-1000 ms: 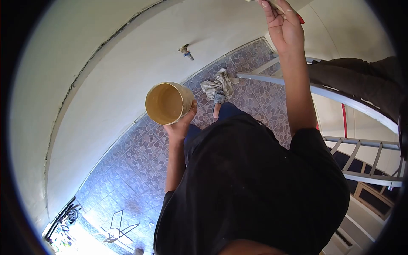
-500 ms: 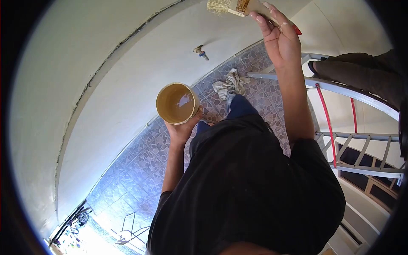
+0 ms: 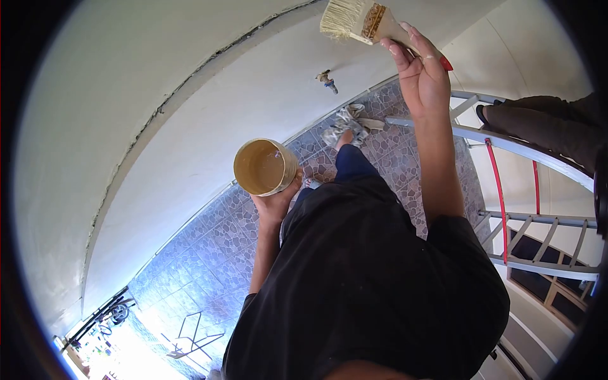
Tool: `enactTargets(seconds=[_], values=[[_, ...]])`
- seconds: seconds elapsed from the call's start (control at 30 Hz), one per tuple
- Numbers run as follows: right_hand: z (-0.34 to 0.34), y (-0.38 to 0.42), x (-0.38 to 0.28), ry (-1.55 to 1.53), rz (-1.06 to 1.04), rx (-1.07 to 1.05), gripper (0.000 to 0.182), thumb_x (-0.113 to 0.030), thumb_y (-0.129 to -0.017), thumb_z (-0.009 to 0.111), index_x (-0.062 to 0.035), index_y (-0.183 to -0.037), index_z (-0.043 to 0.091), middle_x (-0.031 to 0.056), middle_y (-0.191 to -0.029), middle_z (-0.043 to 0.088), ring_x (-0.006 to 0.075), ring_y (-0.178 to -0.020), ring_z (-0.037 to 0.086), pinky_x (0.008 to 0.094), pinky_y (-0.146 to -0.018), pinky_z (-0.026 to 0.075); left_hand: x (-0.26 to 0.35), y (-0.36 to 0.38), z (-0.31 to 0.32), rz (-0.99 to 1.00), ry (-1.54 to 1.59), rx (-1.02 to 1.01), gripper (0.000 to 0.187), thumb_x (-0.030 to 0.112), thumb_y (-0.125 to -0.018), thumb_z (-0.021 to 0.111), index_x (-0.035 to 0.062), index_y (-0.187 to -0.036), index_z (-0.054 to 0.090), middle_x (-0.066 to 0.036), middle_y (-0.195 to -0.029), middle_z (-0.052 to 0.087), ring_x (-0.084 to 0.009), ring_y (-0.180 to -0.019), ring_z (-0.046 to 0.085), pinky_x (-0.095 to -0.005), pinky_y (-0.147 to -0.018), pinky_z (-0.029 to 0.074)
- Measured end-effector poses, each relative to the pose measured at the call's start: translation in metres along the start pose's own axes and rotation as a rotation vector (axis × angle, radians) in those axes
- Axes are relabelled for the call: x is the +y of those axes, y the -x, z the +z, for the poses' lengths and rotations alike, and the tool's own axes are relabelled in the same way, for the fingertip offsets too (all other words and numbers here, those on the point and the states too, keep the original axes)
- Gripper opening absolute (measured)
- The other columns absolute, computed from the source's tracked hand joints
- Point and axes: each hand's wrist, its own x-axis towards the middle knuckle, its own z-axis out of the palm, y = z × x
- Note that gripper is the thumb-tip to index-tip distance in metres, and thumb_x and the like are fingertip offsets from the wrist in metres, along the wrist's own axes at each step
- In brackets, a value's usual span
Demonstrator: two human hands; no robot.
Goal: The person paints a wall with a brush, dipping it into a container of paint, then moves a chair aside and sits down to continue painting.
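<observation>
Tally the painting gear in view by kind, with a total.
Paintbrush, in the right hand: 1
Paint can, in the left hand: 1
Ladder: 1
Rag on the tiled floor: 1
Total: 4

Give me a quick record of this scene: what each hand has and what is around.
left hand: holds a paint can from below, open top showing tan paint
right hand: raised, fingers wrapped on a paintbrush with pale bristles
wall: white, with a small tap
floor: patterned tiles, a crumpled cloth
ladder: metal, at the right side
</observation>
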Motion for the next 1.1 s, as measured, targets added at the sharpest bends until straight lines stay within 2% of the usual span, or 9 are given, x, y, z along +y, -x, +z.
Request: enactTargets(seconds=[0.4, 0.5, 0.6, 0.67, 0.7, 0.87, 0.93, 0.97, 1.1], values=[[0.009, 0.03, 0.001, -0.053, 0.032, -0.075, 0.025, -0.008, -0.105, 0.06, 0.006, -0.124, 0.067, 0.0171, -0.126, 0.071, 0.038, -0.1, 0.076, 0.0344, -0.087, 0.065, 0.007, -0.02, 0.011, 0.04, -0.022, -0.018, 0.048, 0.009, -0.074, 0.094, 0.0007, -0.116, 0.071, -0.007, -0.105, 0.076, -0.0173, -0.096, 0.072, -0.0343, -0.087, 0.058], [0.024, 0.034, 0.007, -0.093, 0.155, -0.048, 0.027, -0.01, -0.107, 0.059, 0.0058, -0.128, 0.066, 0.0161, -0.132, 0.069, 0.031, -0.099, 0.075, 0.032, -0.087, 0.064, -0.015, -0.023, 0.013, 0.015, 0.037, -0.035, 0.061, 0.01, -0.073, 0.094, 0.0004, -0.124, 0.063, -0.01, -0.115, 0.071, -0.0202, -0.104, 0.069, -0.0377, -0.094, 0.055], [0.036, 0.031, 0.023, -0.089, 0.169, -0.016, 0.027, -0.011, -0.107, 0.059, 0.0053, -0.128, 0.066, 0.0154, -0.131, 0.069, 0.0312, -0.098, 0.075, 0.033, -0.088, 0.063, -0.031, -0.023, 0.014, -0.005, 0.131, -0.058, 0.084, 0.01, -0.072, 0.096, 0.0026, -0.139, 0.045, -0.012, -0.128, 0.062, -0.0227, -0.118, 0.062, -0.0396, -0.102, 0.051], [0.048, 0.023, 0.03, -0.068, 0.122, -0.016, 0.027, -0.013, -0.107, 0.06, 0.0051, -0.127, 0.067, 0.0146, -0.127, 0.071, 0.0321, -0.099, 0.075, 0.0336, -0.09, 0.062, -0.021, -0.026, 0.016, 0.089, 0.109, -0.027, 0.084, 0.009, -0.073, 0.095, 0.0024, -0.14, 0.044, -0.013, -0.128, 0.062, -0.0225, -0.119, 0.063, -0.0393, -0.103, 0.051], [0.056, 0.016, 0.031, -0.079, 0.061, -0.028, 0.027, -0.012, -0.107, 0.062, 0.0078, -0.123, 0.067, 0.0172, -0.118, 0.072, 0.0342, -0.096, 0.077, 0.0403, -0.093, 0.064, -0.015, -0.025, 0.017, 0.056, 0.117, -0.014, 0.084, 0.011, -0.073, 0.096, 0.0027, -0.139, 0.044, -0.013, -0.128, 0.063, -0.0229, -0.118, 0.064, -0.0396, -0.102, 0.052], [0.093, -0.032, 0.008, 0.253, -0.338, -0.016, 0.022, -0.004, -0.105, 0.062, 0.0101, -0.12, 0.07, 0.018, -0.112, 0.071, 0.0313, -0.092, 0.077, 0.0429, -0.086, 0.068, -0.006, -0.032, 0.021, 0.094, 0.017, 0.061, 0.085, 0.014, -0.071, 0.097, 0.002, -0.137, 0.046, -0.013, -0.127, 0.062, -0.0244, -0.119, 0.063, -0.04, -0.103, 0.051], [0.096, -0.059, 0.003, 0.673, -0.862, 0.08, 0.02, -0.001, -0.105, 0.061, 0.0093, -0.121, 0.07, 0.0156, -0.108, 0.07, 0.0306, -0.092, 0.077, 0.0403, -0.086, 0.068, 0.004, -0.041, 0.025, 0.12, -0.003, 0.087, 0.085, 0.014, -0.071, 0.097, 0.0019, -0.137, 0.046, -0.013, -0.127, 0.062, -0.0246, -0.119, 0.063, -0.04, -0.103, 0.051], [0.097, -0.074, 0.0, 0.816, -1.002, 0.116, 0.022, 0.006, -0.101, 0.063, 0.0088, -0.122, 0.069, 0.016, -0.103, 0.069, 0.0297, -0.091, 0.076, 0.0381, -0.083, 0.068, 0.006, -0.042, 0.027, 0.115, -0.022, 0.094, 0.085, 0.014, -0.071, 0.097, 0.0017, -0.137, 0.046, -0.013, -0.126, 0.061, -0.0248, -0.119, 0.063, -0.04, -0.103, 0.051], [0.109, -0.094, 0.023, 1.103, -1.196, 0.051, 0.035, 0.011, -0.094, 0.066, 0.0066, -0.129, 0.068, 0.0171, -0.101, 0.072, 0.0284, -0.089, 0.074, 0.0359, -0.073, 0.063, -0.021, -0.05, 0.034, 0.053, 0.029, 0.094, 0.085, 0.015, -0.071, 0.097, 0.0016, -0.137, 0.046, -0.013, -0.126, 0.061, -0.0251, -0.119, 0.063, -0.04, -0.103, 0.051]])
